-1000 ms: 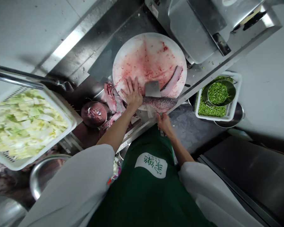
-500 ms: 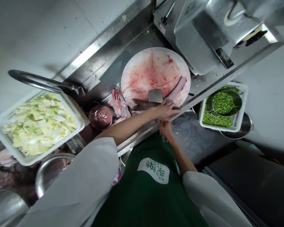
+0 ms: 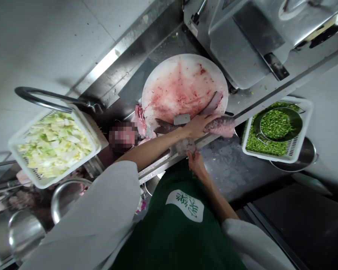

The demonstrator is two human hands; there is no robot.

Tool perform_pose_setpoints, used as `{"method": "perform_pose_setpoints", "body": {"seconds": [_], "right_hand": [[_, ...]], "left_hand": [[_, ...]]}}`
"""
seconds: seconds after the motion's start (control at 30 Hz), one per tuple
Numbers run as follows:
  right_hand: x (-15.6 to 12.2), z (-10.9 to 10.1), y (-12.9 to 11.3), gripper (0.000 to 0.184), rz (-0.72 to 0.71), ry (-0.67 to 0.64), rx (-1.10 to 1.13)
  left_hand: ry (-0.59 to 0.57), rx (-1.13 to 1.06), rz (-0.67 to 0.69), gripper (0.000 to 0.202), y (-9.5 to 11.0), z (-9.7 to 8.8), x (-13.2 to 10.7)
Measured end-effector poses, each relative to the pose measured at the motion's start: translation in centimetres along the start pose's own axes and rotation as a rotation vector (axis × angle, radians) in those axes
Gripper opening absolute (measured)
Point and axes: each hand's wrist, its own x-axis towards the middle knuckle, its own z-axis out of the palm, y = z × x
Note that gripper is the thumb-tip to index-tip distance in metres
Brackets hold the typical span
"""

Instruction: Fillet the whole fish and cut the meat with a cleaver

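A round white cutting board (image 3: 183, 82), smeared red, lies on the steel counter. A scaly fish (image 3: 222, 126) lies across its near edge, its thick end hanging over the rim to the right. My left hand (image 3: 198, 125) reaches across and presses on the fish with closed fingers. My right hand (image 3: 194, 159) is below the board's edge, gripping the handle of a cleaver (image 3: 181, 119) whose blade stands in the fish. A pale fillet strip (image 3: 212, 103) rests on the board.
Fish offcuts (image 3: 141, 122) lie left of the board. A white basket of chopped cabbage (image 3: 55, 144) sits at left, under a tap (image 3: 53, 95). A basket of chopped greens (image 3: 276, 131) holds a metal bowl at right. A steel machine (image 3: 256, 33) stands behind. Metal bowls (image 3: 69, 195) sit lower left.
My left hand has moved from the fish's left end across to its right part, and the fish has slid right, overhanging the board's edge.
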Motion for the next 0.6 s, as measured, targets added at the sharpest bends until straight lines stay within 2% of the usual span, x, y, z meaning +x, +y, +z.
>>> {"method": "perform_pose_setpoints", "body": {"seconds": [0.1, 0.2, 0.33, 0.4, 0.5, 0.6], "right_hand": [[1.0, 0.1, -1.5, 0.030, 0.004, -0.015, 0.003], [1.9, 0.3, -2.5, 0.030, -0.020, -0.014, 0.015], [0.4, -0.4, -1.1, 0.032, 0.006, -0.039, -0.063], [-0.6, -0.7, -0.4, 0.032, 0.013, -0.064, -0.072], [-0.3, -0.4, -0.8, 0.032, 0.012, -0.079, -0.020], [1.3, 1.1, -2.4, 0.035, -0.018, -0.056, 0.043]], "left_hand": [[0.191, -0.211, 0.038, 0.073, -0.6, 0.8, 0.3], [0.260, -0.285, 0.064, 0.068, -1.2, 1.0, 0.3], [0.389, -0.255, -0.092, 0.085, -2.0, 0.5, 0.7], [0.459, -0.219, -0.203, 0.085, -2.3, 0.4, 0.9], [0.474, -0.202, -0.302, 0.079, -2.4, 0.7, 0.6], [0.469, -0.233, -0.252, 0.078, -2.2, 1.0, -0.2]]}}
